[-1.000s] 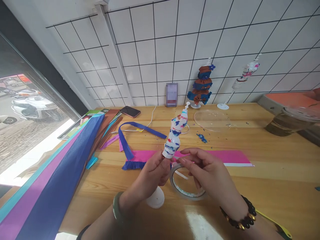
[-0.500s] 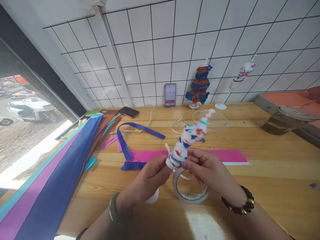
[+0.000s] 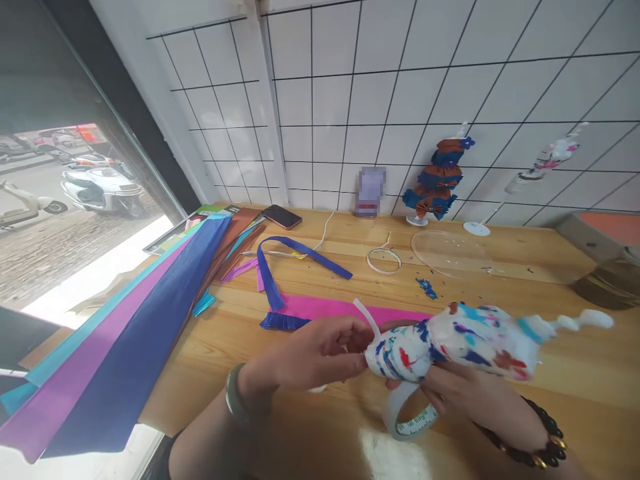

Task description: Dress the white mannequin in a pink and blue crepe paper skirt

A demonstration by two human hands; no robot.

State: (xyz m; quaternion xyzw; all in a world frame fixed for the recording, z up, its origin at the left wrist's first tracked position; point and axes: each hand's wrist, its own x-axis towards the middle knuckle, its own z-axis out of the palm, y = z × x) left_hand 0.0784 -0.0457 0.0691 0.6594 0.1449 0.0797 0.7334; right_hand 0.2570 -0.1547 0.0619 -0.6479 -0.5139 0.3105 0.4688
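Observation:
A white, paint-spotted wrapped form (image 3: 480, 340) with a twisted tip lies nearly level in front of me, its tip pointing right. My left hand (image 3: 320, 357) pinches its narrower base end, beside a loose white strip (image 3: 367, 319) that sticks up there. Behind and below the form is my right hand (image 3: 480, 397), with its fingers bent at the top of a roll of tape (image 3: 410, 423); the form hides part of that grip. The roll hangs under the form, above the wooden table (image 3: 200, 393).
Long crepe paper strips (image 3: 165, 333) cover the left side. A pink strip (image 3: 325, 308) and a blue strip (image 3: 270, 273) lie beyond my hands. Farther back are a phone (image 3: 281, 217), a tape ring (image 3: 384, 261), a clear lid (image 3: 450, 253) and a tiered blue-brown decoration (image 3: 435, 183).
The form has swung from slanting upward to nearly level, its tip now farther right and lower. The tape roll and my right hand have moved right and down. The camera view has turned left.

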